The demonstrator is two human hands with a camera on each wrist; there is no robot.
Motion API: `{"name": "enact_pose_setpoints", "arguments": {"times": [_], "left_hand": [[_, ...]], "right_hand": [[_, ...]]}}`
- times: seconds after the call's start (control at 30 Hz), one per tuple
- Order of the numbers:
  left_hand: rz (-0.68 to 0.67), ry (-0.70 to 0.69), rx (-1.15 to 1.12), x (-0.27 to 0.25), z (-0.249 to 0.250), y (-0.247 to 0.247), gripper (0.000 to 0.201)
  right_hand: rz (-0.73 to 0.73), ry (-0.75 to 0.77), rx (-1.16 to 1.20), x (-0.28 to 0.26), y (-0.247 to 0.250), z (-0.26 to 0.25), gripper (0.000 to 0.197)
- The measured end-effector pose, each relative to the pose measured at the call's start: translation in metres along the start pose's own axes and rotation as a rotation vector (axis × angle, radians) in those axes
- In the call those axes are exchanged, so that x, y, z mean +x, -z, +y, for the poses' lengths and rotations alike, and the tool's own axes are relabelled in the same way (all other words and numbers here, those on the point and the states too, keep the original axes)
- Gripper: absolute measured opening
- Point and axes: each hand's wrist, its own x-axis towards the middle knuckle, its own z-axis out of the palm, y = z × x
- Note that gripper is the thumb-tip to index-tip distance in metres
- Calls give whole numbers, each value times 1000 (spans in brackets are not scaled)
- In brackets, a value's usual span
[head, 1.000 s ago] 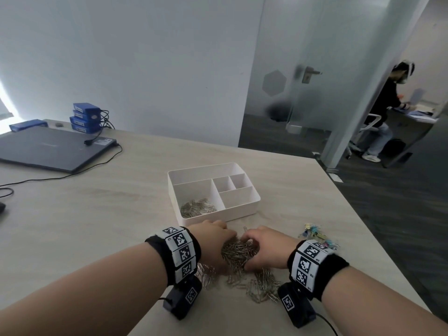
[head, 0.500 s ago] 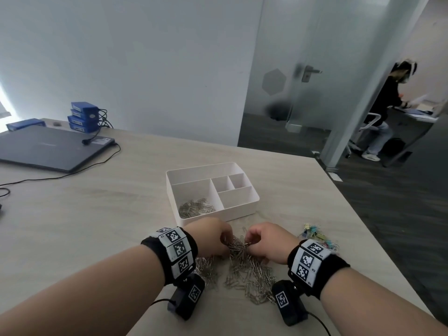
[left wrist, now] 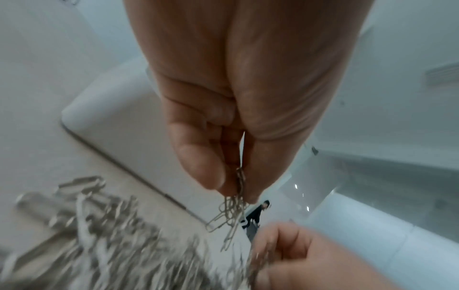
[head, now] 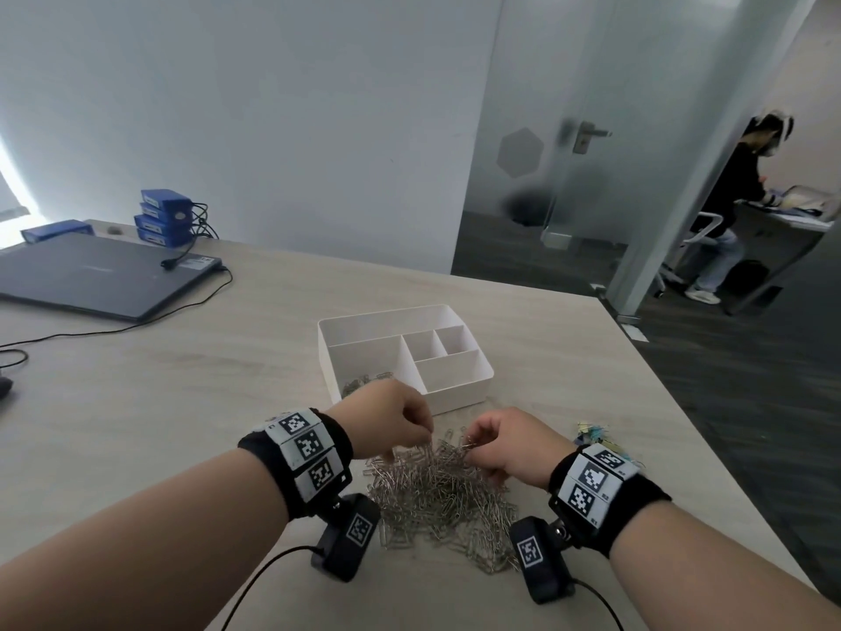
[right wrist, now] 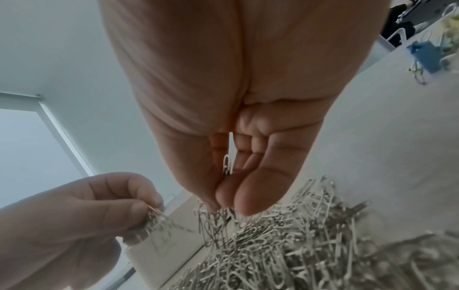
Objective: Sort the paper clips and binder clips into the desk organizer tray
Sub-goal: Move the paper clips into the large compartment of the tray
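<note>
The wooden table [head: 191,403] carries everything, with a closed laptop [head: 91,275] far off to the left. The white desk organizer tray [head: 459,396] sits just beyond the hands, its long side running left to right; its large near-left compartment already holds a few paper clips, which is likely why the hands work right in front of it. Between tray and wrists lies the pile of silver paper clips [head: 441,494], tangled and pointing every way. Coloured binder clips [head: 596,437] wait in a small heap to the right, well apart from the pile.

The left hand [head: 387,419] has its fingers [left wrist: 198,160] curled together, pinching a small bunch of paper clips that dangle long axis downward, probably ready to carry to the tray. The right hand [head: 505,446] likewise has its fingers [right wrist: 258,188] drawn together at the pile's top edge, nipping a clip or two that stand upright.
</note>
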Motion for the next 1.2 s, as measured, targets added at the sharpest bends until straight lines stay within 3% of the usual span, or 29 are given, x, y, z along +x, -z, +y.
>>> {"name": "enact_pose_setpoints", "arguments": {"times": [0.23, 0.37, 0.5, 0.73, 1.03, 1.2], "left_hand": [[312, 85, -320, 5, -14, 45, 3], [447, 119, -307, 9, -25, 63, 1], [439, 142, -153, 10, -31, 64, 5], [471, 116, -124, -6, -33, 55, 11], [156, 129, 126, -47, -41, 42, 13], [24, 105, 211, -51, -37, 36, 23]], "right_hand": [[16, -12, 61, -4, 1, 0, 8], [35, -2, 94, -2, 0, -3, 8], [47, 18, 206, 5, -4, -14, 10], [75, 83, 364, 33, -10, -59, 14], [192, 120, 338, 84, -31, -98, 14], [174, 114, 294, 77, -33, -88, 15]]}}
